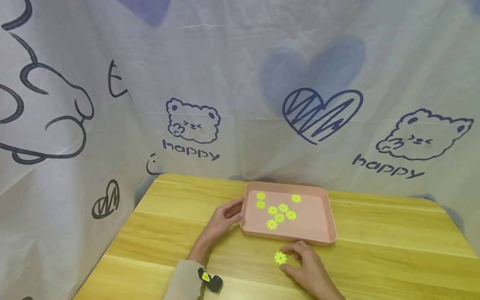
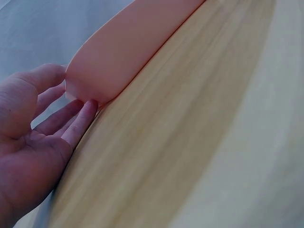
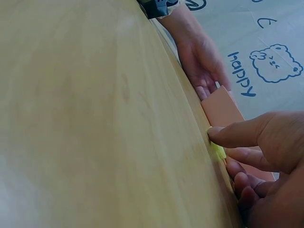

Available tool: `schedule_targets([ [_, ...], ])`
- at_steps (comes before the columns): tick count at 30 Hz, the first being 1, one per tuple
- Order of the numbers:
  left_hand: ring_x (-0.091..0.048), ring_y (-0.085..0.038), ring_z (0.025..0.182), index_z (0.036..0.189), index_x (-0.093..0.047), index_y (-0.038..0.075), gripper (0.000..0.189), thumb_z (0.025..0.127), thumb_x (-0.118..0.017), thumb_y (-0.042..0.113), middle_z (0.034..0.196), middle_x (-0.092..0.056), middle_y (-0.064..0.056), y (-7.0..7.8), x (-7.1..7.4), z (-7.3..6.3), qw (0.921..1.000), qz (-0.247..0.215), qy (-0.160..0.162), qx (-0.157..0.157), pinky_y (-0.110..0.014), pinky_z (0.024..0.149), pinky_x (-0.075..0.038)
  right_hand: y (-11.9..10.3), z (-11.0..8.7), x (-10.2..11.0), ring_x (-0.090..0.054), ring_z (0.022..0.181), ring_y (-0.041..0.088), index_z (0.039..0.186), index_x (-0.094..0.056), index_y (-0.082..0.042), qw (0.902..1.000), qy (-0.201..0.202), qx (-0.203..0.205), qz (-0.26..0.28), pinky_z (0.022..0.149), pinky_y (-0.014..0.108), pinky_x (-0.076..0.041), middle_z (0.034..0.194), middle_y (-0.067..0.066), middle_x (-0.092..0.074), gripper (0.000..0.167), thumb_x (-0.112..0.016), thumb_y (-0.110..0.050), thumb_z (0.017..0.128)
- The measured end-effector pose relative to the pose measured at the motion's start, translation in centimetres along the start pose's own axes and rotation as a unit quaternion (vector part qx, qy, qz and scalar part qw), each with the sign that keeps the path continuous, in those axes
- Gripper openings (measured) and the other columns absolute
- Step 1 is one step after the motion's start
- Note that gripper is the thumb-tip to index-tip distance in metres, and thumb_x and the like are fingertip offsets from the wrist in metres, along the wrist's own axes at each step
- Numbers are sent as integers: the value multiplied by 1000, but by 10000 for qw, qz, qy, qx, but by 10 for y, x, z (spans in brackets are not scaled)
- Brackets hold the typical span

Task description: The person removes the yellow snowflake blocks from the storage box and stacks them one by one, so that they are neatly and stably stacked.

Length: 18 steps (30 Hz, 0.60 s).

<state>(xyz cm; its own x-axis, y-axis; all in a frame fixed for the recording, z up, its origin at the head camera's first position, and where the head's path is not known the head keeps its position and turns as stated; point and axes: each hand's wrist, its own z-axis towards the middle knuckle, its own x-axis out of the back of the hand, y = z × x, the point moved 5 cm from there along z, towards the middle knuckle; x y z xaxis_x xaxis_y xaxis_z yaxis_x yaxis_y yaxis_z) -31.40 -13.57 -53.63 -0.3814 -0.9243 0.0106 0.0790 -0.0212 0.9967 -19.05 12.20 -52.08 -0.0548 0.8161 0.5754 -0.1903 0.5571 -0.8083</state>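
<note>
Yellow-green notched discs [image 1: 279, 218] are occupying two places: eight are lying in the pink tray [image 1: 313, 214], and a ninth disc [image 1: 280, 258] is being pinched outside it. At the left, the left hand [image 1: 219, 223] is resting against the tray's left end, its thumb and fingers standing spread and touching the outside of the wall. The tray is lying on the worktop [image 1: 375, 241] with its long axis running left to right, its right end angling slightly toward the person. Most of its discs are bunching in the left half and middle, one is sitting apart near the far wall, and the floor is showing bare toward the right end. On the person's side of the tray, roughly opposite its middle, the ninth disc is sitting low; the pictures are not settling whether it is touching the worktop. The right hand [image 1: 309, 266], the nearer one, is pinching it between thumb and finger from the right, so the tray is lying just beyond, its raised near rim coming between. Further right, the worktop is offering open room.
</note>
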Motion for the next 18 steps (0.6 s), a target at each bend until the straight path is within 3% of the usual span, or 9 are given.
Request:
schedule_targets([
  [7,-44,-36,144,154,-42,-2,55,102,-62,4,156,-44,-21,1,0,2,10000,14,3,-53,-34,111,-45,-4,1,19,-58,82,12,110,-72,-8,9981,-125,35,596,67,23,-52,96,1,-66,30,-86,-13,84],
  [10,-44,-36,143,153,-42,-2,55,102,-61,2,156,-44,-21,3,-1,1,10000,24,1,-86,-35,112,-45,-12,5,34,-60,77,8,108,-72,-6,9970,76,180,749,63,22,-54,91,-1,-67,22,-81,-7,88],
  [14,-44,-36,143,153,-42,-2,54,103,-61,2,156,-44,-21,4,-1,1,9999,61,-8,-84,-35,112,-45,-20,19,54,-62,75,8,106,-73,-6,9953,522,517,624,62,22,-56,86,-3,-68,19,-76,3,89],
  [18,-44,-36,143,153,-42,-3,54,103,-60,2,157,-44,-21,2,-2,1,10000,80,-12,-53,-35,112,-44,-14,42,66,-64,79,11,108,-73,-5,9953,711,593,273,68,22,-58,87,-1,-68,20,-72,4,91],
])
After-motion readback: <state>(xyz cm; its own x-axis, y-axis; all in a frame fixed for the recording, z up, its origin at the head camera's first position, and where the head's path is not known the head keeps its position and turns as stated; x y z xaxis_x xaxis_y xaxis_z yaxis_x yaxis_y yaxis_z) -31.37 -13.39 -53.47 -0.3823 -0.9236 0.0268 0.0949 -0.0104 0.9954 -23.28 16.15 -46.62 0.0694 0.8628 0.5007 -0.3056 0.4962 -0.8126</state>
